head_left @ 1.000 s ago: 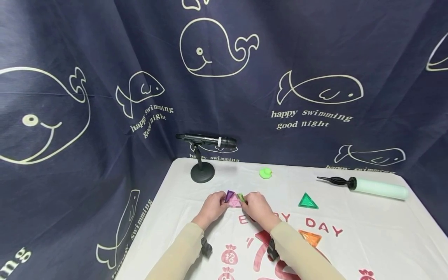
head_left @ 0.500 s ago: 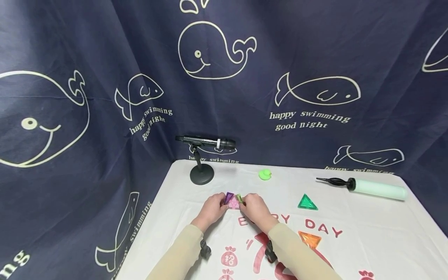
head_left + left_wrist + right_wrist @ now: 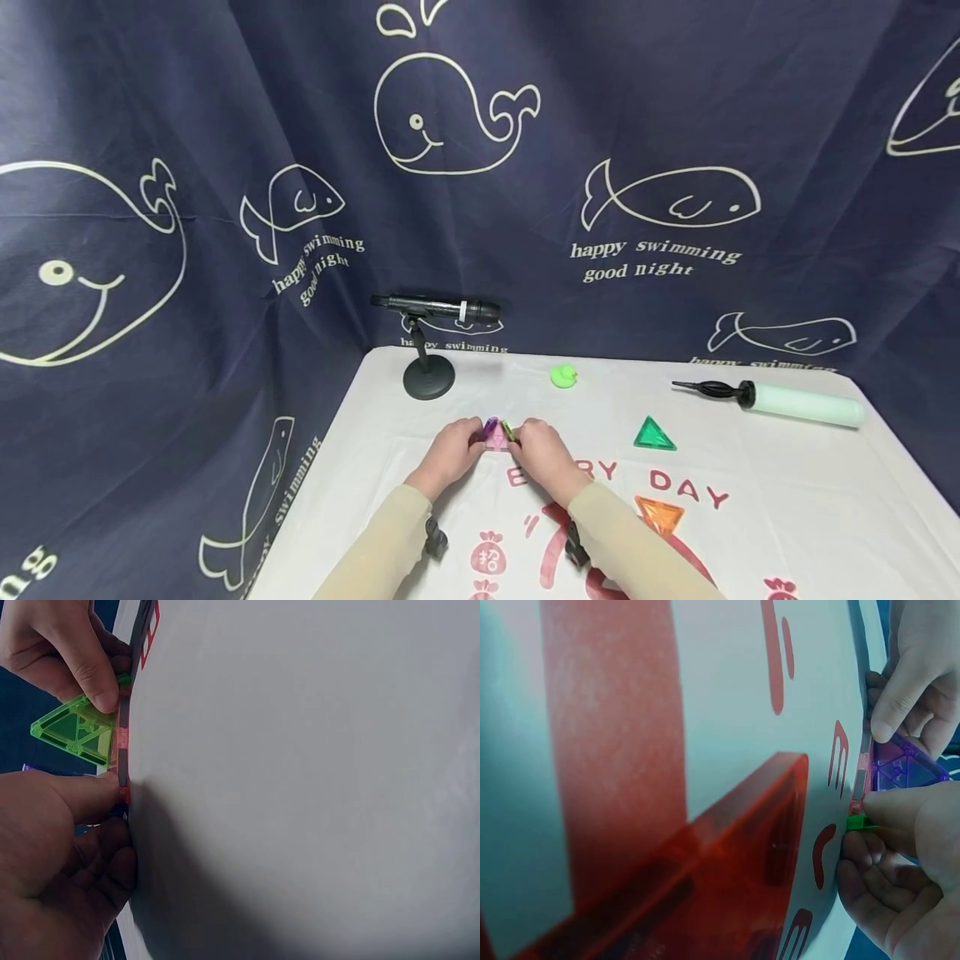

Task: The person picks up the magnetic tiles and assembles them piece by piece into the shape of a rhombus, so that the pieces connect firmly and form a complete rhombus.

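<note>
A pink triangular magnetic tile (image 3: 497, 440) lies flat on the table between both hands. My left hand (image 3: 452, 450) pinches a translucent purple triangular magnetic tile (image 3: 904, 766), raised along the pink tile's left side. On the other side my right hand (image 3: 542, 451) pinches a light green triangular magnetic tile (image 3: 75, 729) in the same way. Both raised tiles lean inward, their upper tips close together in the head view. Thumbs press at the pink tile's near edge, seen edge-on in the left wrist view. Fingers partly hide the tiles' lower edges.
A dark green triangular tile (image 3: 655, 435) and an orange one (image 3: 660, 514) lie to the right. A red tile (image 3: 742, 870) sits near the right wrist. Behind are a microphone on a stand (image 3: 429, 377), a green toy duck (image 3: 564, 376) and a hand pump (image 3: 795, 403).
The purple and light green tiles have tilted up and inward, so their upper tips are nearer each other. Both hands keep their hold. The head view has shifted slightly.
</note>
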A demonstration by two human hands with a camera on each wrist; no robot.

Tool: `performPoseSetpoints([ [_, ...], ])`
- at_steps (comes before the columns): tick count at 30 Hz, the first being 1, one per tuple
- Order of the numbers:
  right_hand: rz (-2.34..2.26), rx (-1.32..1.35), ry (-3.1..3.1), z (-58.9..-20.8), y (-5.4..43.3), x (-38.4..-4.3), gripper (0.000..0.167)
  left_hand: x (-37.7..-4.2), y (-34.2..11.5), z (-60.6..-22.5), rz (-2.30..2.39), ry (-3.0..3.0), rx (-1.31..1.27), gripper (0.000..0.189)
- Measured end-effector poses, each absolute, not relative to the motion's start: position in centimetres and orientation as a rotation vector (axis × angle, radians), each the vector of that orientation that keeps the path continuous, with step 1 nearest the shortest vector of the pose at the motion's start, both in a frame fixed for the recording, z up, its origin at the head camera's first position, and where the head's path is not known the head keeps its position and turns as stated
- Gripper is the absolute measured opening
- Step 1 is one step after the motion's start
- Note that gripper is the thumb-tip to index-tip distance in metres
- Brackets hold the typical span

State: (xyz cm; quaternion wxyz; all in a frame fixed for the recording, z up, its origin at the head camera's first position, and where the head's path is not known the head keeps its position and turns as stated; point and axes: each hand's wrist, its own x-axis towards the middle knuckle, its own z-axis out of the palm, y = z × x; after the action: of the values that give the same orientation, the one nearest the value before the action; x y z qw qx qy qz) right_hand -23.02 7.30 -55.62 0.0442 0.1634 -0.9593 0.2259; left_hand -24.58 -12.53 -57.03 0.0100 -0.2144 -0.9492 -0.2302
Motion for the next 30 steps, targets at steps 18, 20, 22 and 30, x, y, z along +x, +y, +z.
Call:
performPoseSetpoints([
  [18, 0.711, 0.516, -2.865, -56.15, 6.94, -22.68, 0.027, -23.88, -12.57, -56.47, -0.511, -2.945, -0.738, 0.014],
  [20, 0.704, 0.518, -2.863, -56.15, 6.99, -22.63, 0.027, -23.78, -12.51, -56.42, -0.497, -2.944, -0.740, 0.013],
  [22, 0.712, 0.517, -2.858, -56.22, 7.05, -22.61, 0.028, -23.70, -12.42, -56.41, -0.490, -2.952, -0.731, 0.012],
  [30, 0.877, 0.521, -2.816, -56.50, 7.60, -22.74, 0.019, -23.78, -12.14, -57.02, -0.606, -2.927, -0.657, 0.013],
])
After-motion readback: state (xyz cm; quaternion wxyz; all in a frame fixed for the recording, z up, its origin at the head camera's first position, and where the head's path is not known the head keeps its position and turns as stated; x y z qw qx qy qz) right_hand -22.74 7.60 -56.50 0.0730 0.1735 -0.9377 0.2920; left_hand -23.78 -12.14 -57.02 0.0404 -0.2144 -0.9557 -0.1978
